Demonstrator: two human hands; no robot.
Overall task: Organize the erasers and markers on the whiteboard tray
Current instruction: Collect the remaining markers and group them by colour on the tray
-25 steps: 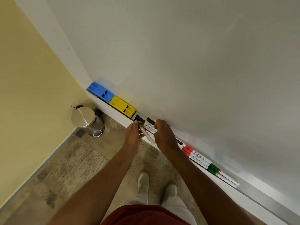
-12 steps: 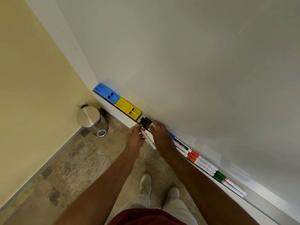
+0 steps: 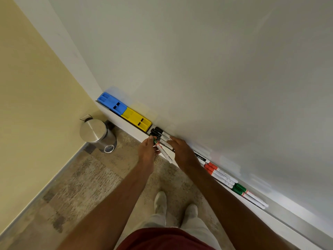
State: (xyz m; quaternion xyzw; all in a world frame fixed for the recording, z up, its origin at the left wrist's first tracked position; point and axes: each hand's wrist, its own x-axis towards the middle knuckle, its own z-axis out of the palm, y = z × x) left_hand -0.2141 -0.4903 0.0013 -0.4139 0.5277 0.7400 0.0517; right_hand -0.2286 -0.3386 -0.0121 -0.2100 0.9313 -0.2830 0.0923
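Now left grip (image 3: 148, 150) around green marker (image 3: 161, 149)

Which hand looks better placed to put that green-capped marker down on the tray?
Probably the left hand: it already grips the green-capped marker at the tray edge. The right hand lies flat over the black markers.

Right hand (image 3: 182, 152) hides black markers' (image 3: 160, 135) barrels; tray (image 3: 288, 230) cut off bottom-right.

Dark print on the white marker barrels (image 3: 222, 175) in the whiteboard tray (image 3: 129, 128), too small and blurred to read, no other lettering legible
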